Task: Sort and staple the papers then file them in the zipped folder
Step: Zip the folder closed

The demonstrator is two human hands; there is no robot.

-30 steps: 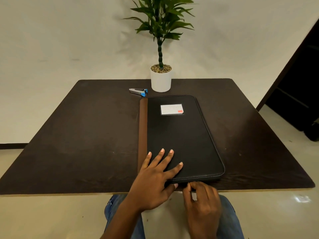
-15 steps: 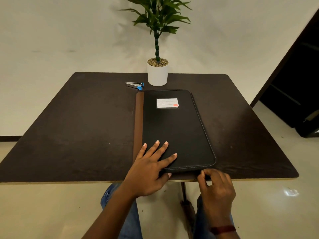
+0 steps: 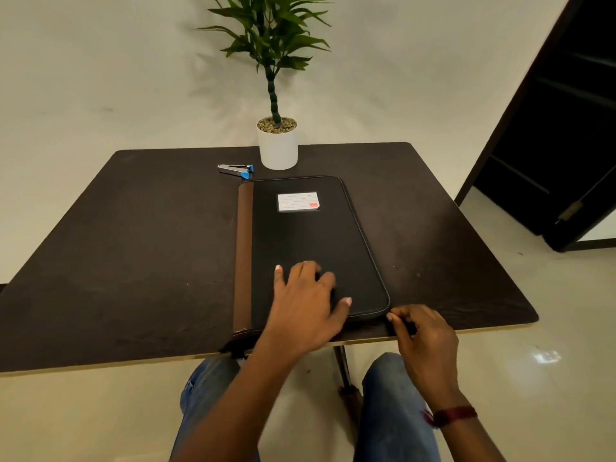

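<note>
Head view: zipped folder [image 3: 310,241] lies flat and closed at the surface's [image 3: 133,261] near edge; left hand [image 3: 306,305] rests spread on the cover, pinning it; right hand [image 3: 423,335] pinches its near right corner, apparently at the zip pull; likely padded, semi-stiff, light.

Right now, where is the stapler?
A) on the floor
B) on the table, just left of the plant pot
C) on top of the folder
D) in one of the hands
B: the stapler lies on the table just left of the white plant pot, past the far end of the folder, while the left hand and right hand are at the folder's near end.
</note>
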